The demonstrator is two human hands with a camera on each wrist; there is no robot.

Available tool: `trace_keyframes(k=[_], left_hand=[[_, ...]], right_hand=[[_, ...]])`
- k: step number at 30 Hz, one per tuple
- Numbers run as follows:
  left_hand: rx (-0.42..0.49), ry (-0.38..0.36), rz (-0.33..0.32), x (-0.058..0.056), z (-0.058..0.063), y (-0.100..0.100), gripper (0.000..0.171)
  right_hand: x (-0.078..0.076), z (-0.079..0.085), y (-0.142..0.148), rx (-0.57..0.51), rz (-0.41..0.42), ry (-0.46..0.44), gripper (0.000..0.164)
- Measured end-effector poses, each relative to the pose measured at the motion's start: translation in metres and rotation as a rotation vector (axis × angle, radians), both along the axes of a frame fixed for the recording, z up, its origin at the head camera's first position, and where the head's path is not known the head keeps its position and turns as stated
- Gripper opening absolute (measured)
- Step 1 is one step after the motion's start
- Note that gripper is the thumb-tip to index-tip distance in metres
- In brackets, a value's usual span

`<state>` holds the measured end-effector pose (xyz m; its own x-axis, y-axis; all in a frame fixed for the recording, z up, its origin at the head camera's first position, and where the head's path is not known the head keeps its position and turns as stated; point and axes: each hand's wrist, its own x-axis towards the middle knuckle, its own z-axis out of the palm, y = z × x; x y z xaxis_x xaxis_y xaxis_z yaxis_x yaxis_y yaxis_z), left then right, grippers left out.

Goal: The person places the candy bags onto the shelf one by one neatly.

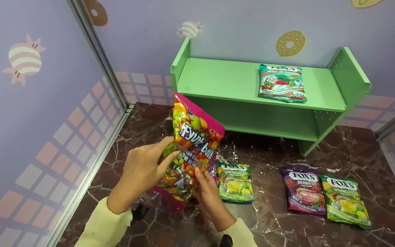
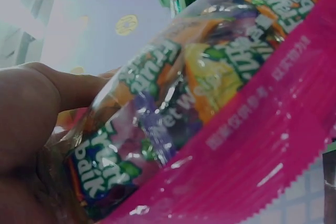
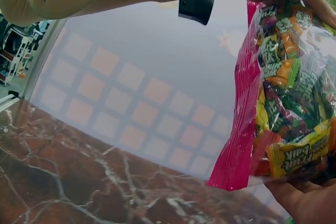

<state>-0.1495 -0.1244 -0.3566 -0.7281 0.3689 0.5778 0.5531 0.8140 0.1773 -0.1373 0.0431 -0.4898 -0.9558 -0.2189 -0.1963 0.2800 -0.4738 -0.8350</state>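
Note:
Both hands hold a pink-edged Fruit Baik candy bag (image 1: 197, 144), tilted above the dark marbled floor in the head view. My left hand (image 1: 142, 168) grips its left side, with the thumb across the printed front. At the lower right side, my right hand (image 1: 209, 195) pinches the bag, its thumb on the front. Wrapped candies show through the clear film of the candy bag (image 2: 157, 108) in the left wrist view. The right wrist view also shows the candy bag (image 3: 299, 93) between the two hands. Fingers behind the bag are mostly hidden in the head view.
A green two-tier shelf (image 1: 218, 77) stands against the wall, with a Fox's mint candy bag (image 1: 282, 84) on top. On the floor lie a yellow-green Fox's bag (image 1: 235, 183), a purple Fox's berries bag (image 1: 303, 192) and another yellow-green Fox's bag (image 1: 345, 202).

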Motion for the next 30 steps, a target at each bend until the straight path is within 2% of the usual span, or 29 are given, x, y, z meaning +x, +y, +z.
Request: trace_keyframes(k=[8, 12, 17, 22, 30], left_hand=[[0.099, 0.087, -0.046, -0.004, 0.011, 0.011, 0.029], [0.131, 0.136, -0.063, -0.010, 0.014, 0.017, 0.029], [0.169, 0.154, -0.083, -0.020, 0.019, 0.024, 0.028], [0.230, 0.130, -0.106, -0.036, 0.022, 0.029, 0.028], [0.360, 0.017, -0.115, -0.063, 0.018, 0.037, 0.028]], right_hand=[[-0.006, 0.024, 0.017, 0.060, -0.087, 0.100, 0.025], [-0.012, 0.033, 0.025, 0.080, -0.124, 0.130, 0.027], [-0.020, 0.047, 0.037, 0.097, -0.141, 0.143, 0.028], [-0.032, 0.061, 0.049, 0.170, -0.189, 0.163, 0.030], [-0.045, 0.076, 0.067, 0.237, -0.231, 0.171, 0.042]])
